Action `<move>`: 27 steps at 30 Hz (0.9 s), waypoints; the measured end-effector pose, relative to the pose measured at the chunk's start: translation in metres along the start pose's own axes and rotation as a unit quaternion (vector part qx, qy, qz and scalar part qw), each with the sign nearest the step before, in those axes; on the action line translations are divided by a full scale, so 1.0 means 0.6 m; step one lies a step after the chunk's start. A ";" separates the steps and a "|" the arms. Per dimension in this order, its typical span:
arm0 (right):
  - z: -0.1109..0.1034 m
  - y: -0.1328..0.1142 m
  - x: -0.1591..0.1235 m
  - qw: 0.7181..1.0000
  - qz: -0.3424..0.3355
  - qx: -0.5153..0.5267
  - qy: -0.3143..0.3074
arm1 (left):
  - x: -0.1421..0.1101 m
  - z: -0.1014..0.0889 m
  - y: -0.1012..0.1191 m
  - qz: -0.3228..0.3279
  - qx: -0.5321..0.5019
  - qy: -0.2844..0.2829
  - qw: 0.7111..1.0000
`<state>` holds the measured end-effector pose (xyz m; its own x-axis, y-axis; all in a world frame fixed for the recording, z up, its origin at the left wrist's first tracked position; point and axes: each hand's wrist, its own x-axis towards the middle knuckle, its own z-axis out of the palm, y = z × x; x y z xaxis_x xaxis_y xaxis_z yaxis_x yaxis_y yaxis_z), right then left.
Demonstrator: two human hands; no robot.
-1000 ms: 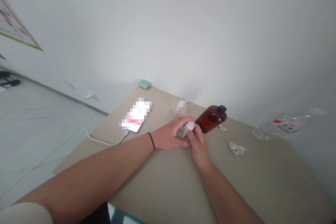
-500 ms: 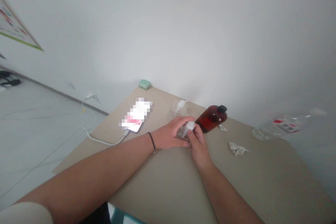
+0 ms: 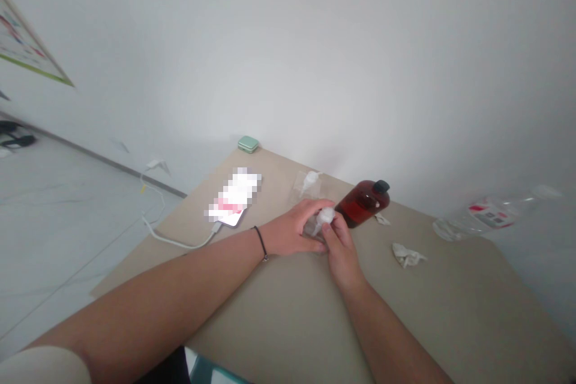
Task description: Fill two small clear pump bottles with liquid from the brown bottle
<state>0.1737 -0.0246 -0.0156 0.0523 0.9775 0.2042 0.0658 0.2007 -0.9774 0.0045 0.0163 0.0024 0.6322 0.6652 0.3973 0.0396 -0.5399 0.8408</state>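
My left hand [image 3: 294, 231] is wrapped around the body of a small clear bottle [image 3: 311, 228] on the table. On top of that bottle sits a white pump head [image 3: 326, 215], gripped between the thumb and fingers of my right hand [image 3: 342, 249]. Much of the clear body is hidden by my fingers. Just behind my hands stands a second clear bottle [image 3: 297, 183] with a white pump top [image 3: 310, 179]. A dark red-brown bottle [image 3: 362, 203] with a black cap [image 3: 381, 187] stands close to the right of my fingers.
A phone [image 3: 236, 198] with a white cable [image 3: 189, 246] lies to the left on the table [image 3: 279, 312]. A green case [image 3: 248, 144] is at the far corner. Crumpled tissue [image 3: 406, 255] and a clear labelled bottle [image 3: 488, 215] are at the right. A wall rises behind.
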 end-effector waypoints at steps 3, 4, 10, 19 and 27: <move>0.000 0.002 0.000 1.000 -0.003 -0.001 0.000 | 0.000 0.001 -0.002 -0.001 0.000 0.000 1.000; 0.000 0.003 0.000 1.000 -0.004 -0.002 0.000 | 0.000 0.001 -0.003 -0.001 0.000 0.000 1.000; -0.001 0.004 0.002 1.000 -0.007 0.001 0.000 | 0.000 0.000 -0.002 0.008 -0.004 0.003 1.000; 0.000 0.001 0.000 1.000 -0.003 -0.003 -0.001 | 0.001 0.001 -0.004 0.007 -0.003 0.003 1.000; 0.001 0.000 0.000 1.000 0.001 -0.006 0.000 | 0.001 0.002 -0.002 0.018 -0.006 0.011 1.000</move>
<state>0.1730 -0.0246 -0.0155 0.0525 0.9781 0.2014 0.0780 0.1970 -0.9773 0.0056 0.0167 0.0012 0.6156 0.6573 0.4346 0.0089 -0.5573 0.8303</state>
